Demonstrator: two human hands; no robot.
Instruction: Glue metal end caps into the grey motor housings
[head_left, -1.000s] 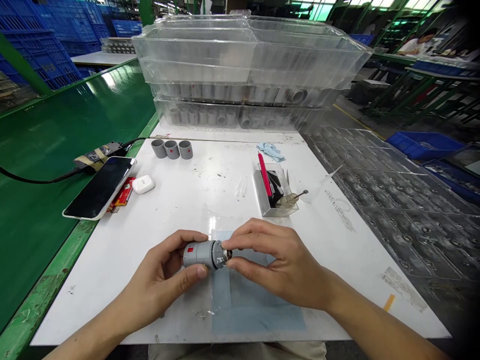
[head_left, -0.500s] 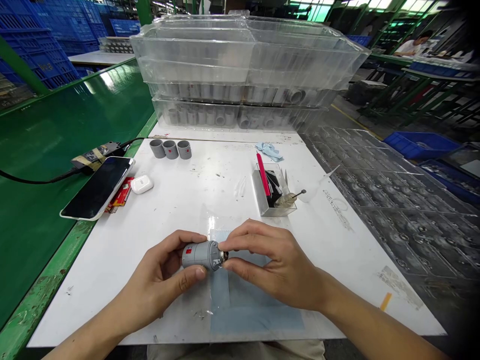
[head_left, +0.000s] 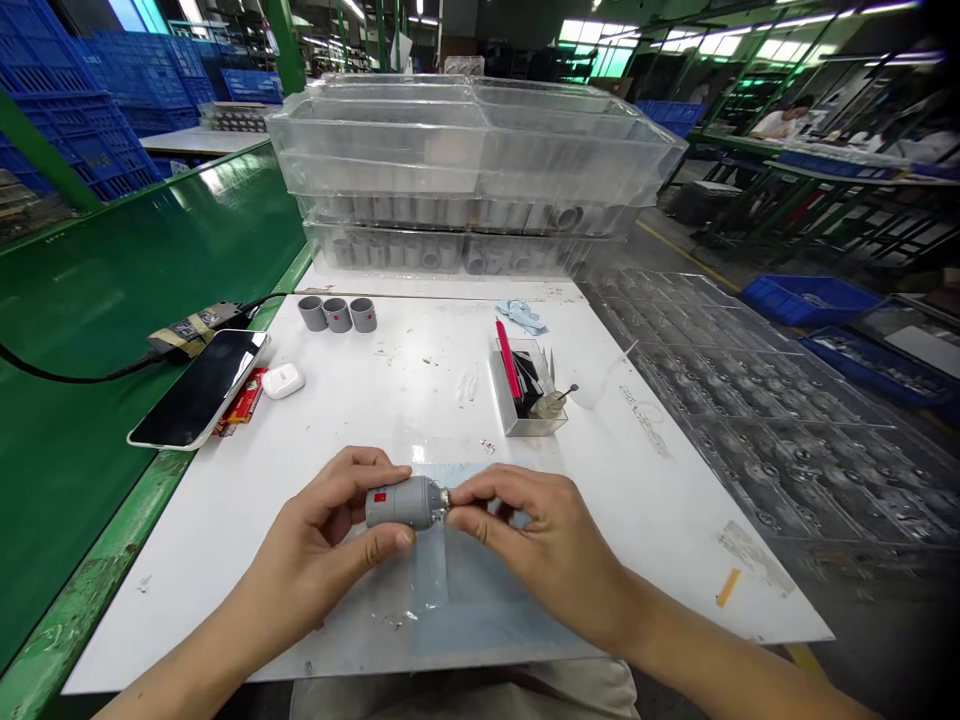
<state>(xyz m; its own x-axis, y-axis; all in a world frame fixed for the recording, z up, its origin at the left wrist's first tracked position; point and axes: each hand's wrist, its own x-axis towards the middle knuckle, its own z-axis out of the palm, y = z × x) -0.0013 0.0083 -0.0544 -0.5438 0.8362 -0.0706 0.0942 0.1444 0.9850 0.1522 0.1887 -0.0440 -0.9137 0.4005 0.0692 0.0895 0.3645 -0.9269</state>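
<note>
A grey cylindrical part point(head_left: 401, 503) with a small red mark lies on its side in my left hand point(head_left: 322, 540), thumb below and fingers above. At its narrower right end sits a small metal fitting point(head_left: 444, 500). The thumb and forefinger of my right hand point(head_left: 551, 540) pinch that fitting, hiding some of it. Both hands are over a clear plastic sheet with a pale blue border point(head_left: 480, 630) on the white table point(head_left: 240, 540).
Three grey rings point(head_left: 337, 315) stand at the back left. A phone point(head_left: 199, 390) and a white earbud case point(head_left: 283, 380) lie left. Ahead is a clear box of tools point(head_left: 529, 418) near a blue cloth point(head_left: 523, 316). Stacked clear trays point(head_left: 465, 150) rise behind; more trays point(head_left: 735, 400) lie right.
My view has tilted up and shifted slightly. My right thumb and forefinger have closed in tighter on the metal fitting; my left hand keeps its hold on the grey part.
</note>
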